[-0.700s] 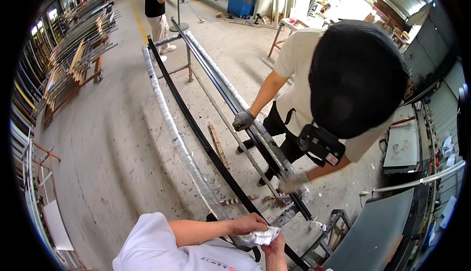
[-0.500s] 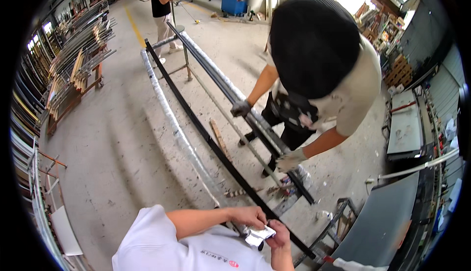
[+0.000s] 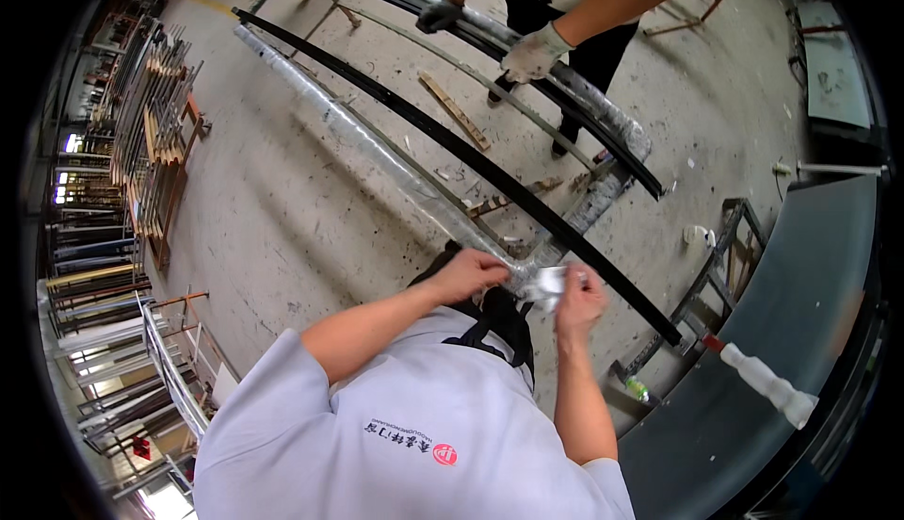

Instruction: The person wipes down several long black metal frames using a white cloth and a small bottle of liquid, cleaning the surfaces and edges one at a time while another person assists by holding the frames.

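My right hand grips a crumpled, shiny silver-white packet in front of my body. To the left of it, my left hand is closed in a pinch; whatever its fingertips hold is too small to make out. Just beyond my hands, a plastic-wrapped rail of a long stand runs off to the far left. A long black bar lies across the stand. On the far side a person's dark-gloved hand and light-gloved hand rest on further black bars.
A wooden strip lies on the floor inside the stand. To the right are a large grey panel, a white bottle-shaped thing and a dark metal frame. Racks of long profiles line the left.
The view has tilted down towards my body. My hands have drawn apart: the packet stays in my right hand, my left is off to its side. The other person's light-gloved hand now touches the bars.
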